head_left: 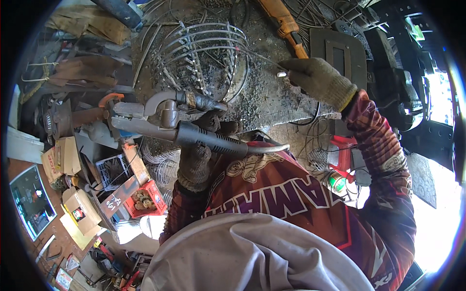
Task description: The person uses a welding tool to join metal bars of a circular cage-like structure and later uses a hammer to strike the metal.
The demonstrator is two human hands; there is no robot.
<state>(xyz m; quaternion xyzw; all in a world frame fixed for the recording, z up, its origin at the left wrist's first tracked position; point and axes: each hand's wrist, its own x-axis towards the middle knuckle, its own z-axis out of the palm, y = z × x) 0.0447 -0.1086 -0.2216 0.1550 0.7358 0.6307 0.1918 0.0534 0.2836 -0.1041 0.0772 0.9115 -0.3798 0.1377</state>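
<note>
Clutter is noted at the far left: cardboard boxes [73, 208] and a red crate [145, 199] stacked low beside the work. These are judged combustible and exposed to any spatter that falls their way.

The left hand [206, 133], gloved, is closed around the handle of the electrode holder [165, 119], which is held level in front of the chest, just off the near edge of the steel table [272, 97]. No rod is seen in its jaws. A live holder carried this close to the sleeve and the bare table edge could, it is judged, strike an unintended arc.

The wire cage [204, 58] lies on the table, well ahead of the holder and untouched by either hand.

The right hand [318, 80], gloved, is pinched shut on a thin welding rod [264, 60] whose far end extends over the cage. The welding mask [340, 53] rests on the table just behind that hand, not worn; eye exposure is the chief risk if an arc is struck.
</note>
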